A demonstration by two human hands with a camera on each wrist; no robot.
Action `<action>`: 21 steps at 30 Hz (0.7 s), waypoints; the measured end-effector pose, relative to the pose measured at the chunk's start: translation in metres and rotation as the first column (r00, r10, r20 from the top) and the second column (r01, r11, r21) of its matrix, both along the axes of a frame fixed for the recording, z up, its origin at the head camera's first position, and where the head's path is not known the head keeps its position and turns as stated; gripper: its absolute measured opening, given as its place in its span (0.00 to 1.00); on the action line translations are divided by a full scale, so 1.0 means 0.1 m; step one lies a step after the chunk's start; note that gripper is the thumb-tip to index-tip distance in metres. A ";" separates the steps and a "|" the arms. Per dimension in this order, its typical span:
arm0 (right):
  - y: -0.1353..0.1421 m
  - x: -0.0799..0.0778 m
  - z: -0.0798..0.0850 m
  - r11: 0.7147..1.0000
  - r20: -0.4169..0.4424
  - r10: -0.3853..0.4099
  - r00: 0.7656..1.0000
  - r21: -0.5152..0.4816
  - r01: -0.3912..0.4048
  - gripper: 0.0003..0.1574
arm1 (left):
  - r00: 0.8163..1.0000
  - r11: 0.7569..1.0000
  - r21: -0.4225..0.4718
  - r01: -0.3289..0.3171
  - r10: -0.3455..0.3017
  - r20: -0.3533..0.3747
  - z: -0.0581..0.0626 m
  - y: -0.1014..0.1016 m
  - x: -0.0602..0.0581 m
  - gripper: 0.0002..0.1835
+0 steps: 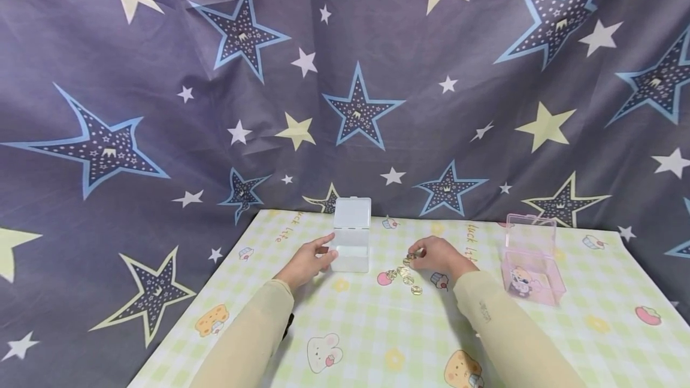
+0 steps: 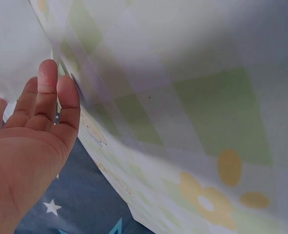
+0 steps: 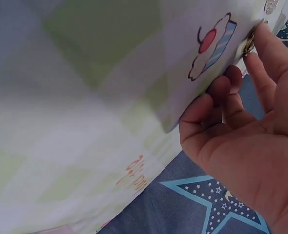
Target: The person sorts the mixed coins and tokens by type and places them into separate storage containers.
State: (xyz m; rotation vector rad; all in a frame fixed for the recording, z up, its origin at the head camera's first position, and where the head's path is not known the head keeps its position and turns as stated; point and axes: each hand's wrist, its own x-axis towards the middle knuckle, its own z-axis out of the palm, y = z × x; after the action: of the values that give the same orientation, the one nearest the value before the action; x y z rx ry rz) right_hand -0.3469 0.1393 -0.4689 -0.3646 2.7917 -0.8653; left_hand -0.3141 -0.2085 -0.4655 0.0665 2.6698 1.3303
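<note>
A small white lidded box (image 1: 351, 259) stands with its lid raised near the back of the table. My left hand (image 1: 309, 261) is at the box's left side, its thumb and forefinger against it; in the left wrist view, that hand's (image 2: 36, 122) fingers look loosely extended. To the right of the box lies a loose group of gold coins (image 1: 404, 272). Over the group's far end is my right hand (image 1: 435, 254), its thumb and forefinger pinching a gold coin (image 3: 249, 45) close to the cloth. The other fingers of the right hand (image 3: 241, 131) are bent in.
A pink see-through box (image 1: 533, 274) with its lid up stands at the right, with small figure-like items (image 1: 520, 283) inside or on its front. A checked, cartoon-printed cloth (image 1: 372, 322) covers the table. Behind hangs a dark star-patterned curtain (image 1: 302, 11).
</note>
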 end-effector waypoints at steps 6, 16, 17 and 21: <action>-0.02 -0.04 -0.04 1.000 -0.005 -0.028 1.000 0.013 0.028 0.18 | 1.000 1.000 0.012 0.009 -0.009 -0.004 0.01 -0.01 0.02 0.33; -0.02 -0.04 -0.06 0.997 0.013 -0.081 0.997 -0.004 0.081 0.17 | 1.000 1.000 0.013 0.012 -0.012 -0.011 -0.01 -0.02 -0.01 0.33; -0.02 -0.04 -0.05 0.996 0.015 -0.087 0.996 -0.010 0.087 0.17 | 1.000 1.000 0.014 0.011 -0.010 -0.010 -0.01 -0.02 -0.01 0.33; 0.00 -0.02 -0.01 0.994 0.022 -0.100 0.995 -0.033 0.101 0.13 | 1.000 1.000 0.019 0.007 -0.007 -0.003 -0.01 -0.01 -0.01 0.33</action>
State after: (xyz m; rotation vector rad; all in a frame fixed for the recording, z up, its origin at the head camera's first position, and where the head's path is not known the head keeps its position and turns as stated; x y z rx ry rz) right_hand -0.3493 0.1391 -0.4700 -0.2210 2.8004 -0.9341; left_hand -0.3151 -0.2093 -0.4665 0.0797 2.6573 1.3539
